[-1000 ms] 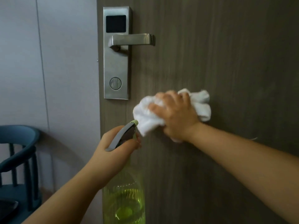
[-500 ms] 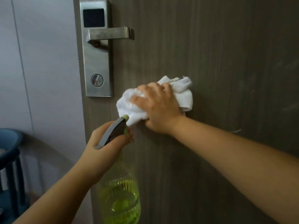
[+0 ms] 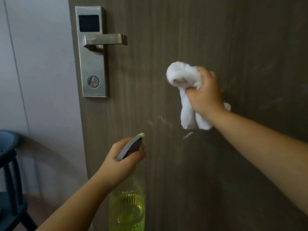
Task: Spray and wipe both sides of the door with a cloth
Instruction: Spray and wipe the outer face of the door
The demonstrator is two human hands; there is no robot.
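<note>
The dark wood-grain door (image 3: 183,30) fills most of the view, with faint wet streaks below its middle. My right hand (image 3: 205,93) grips a bunched white cloth (image 3: 183,75) right of centre, close against the door; the cloth's loose ends hang below my fist. My left hand (image 3: 121,162) is closed around the grey trigger head of a green spray bottle (image 3: 127,209), lower down near the door's left edge, nozzle toward the door.
A steel lock plate with a lever handle (image 3: 93,52) is mounted at the door's upper left. Left of the door is a pale wall (image 3: 36,80). A dark blue chair (image 3: 10,164) stands at the lower left.
My right hand has moved the cloth from beside the lock plate to the right and regripped it, so its ends now hang down. The spray bottle stays about where it was.
</note>
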